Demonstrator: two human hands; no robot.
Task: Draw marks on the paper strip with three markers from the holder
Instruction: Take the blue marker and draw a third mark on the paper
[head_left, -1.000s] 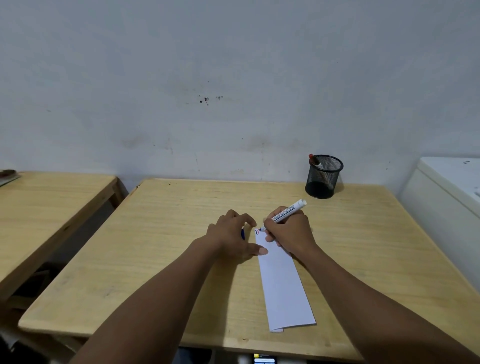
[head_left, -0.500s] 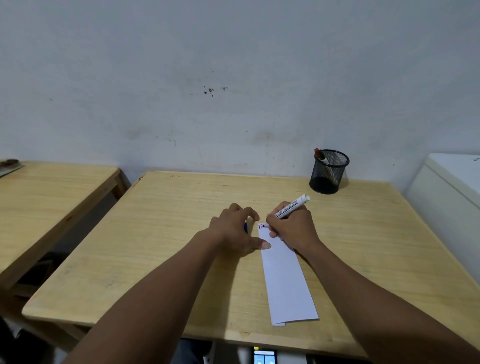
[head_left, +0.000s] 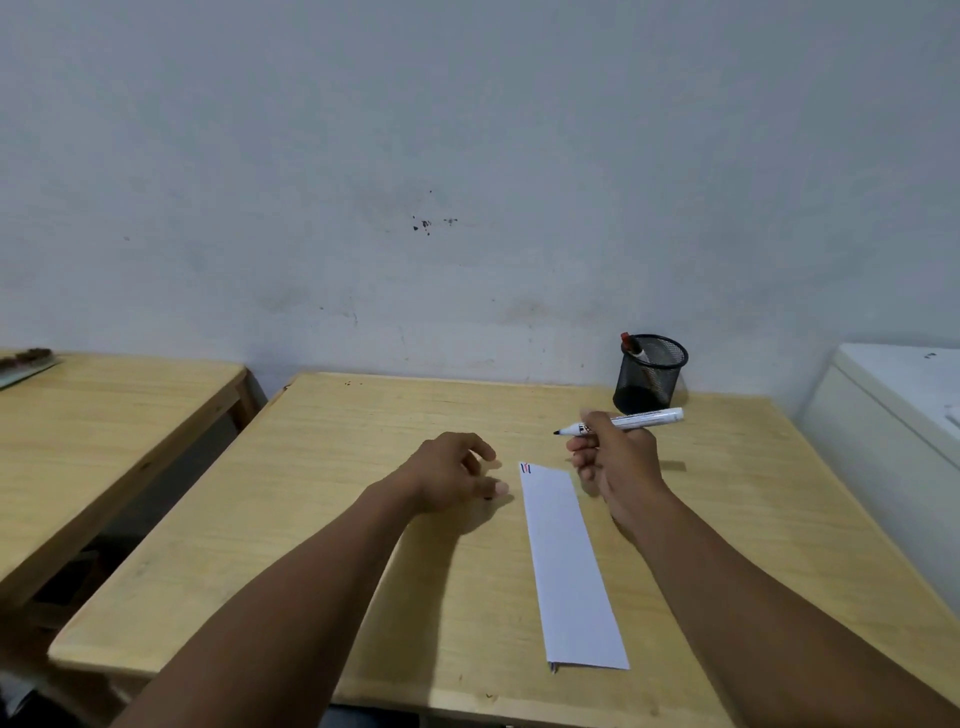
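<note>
A long white paper strip (head_left: 566, 561) lies on the wooden table (head_left: 332, 499), with short red, blue and black marks (head_left: 525, 468) at its far left corner. My right hand (head_left: 618, 467) is raised just right of the strip's far end, holding a white marker (head_left: 639, 419) level, its bare black tip pointing left. My left hand (head_left: 447, 478) hovers left of the strip with fingers curled; a small dark piece, seemingly the marker cap, shows under the thumb. The black mesh holder (head_left: 649, 374) stands at the back right with a red-capped marker (head_left: 631, 345) in it.
A second wooden table (head_left: 104, 415) stands to the left across a narrow gap. A white cabinet (head_left: 893, 415) borders the table on the right. A grey wall rises directly behind the table.
My right hand lifted the marker off the strip's far end and moved right, turning it level. My left hand let go of the strip and drew left.
</note>
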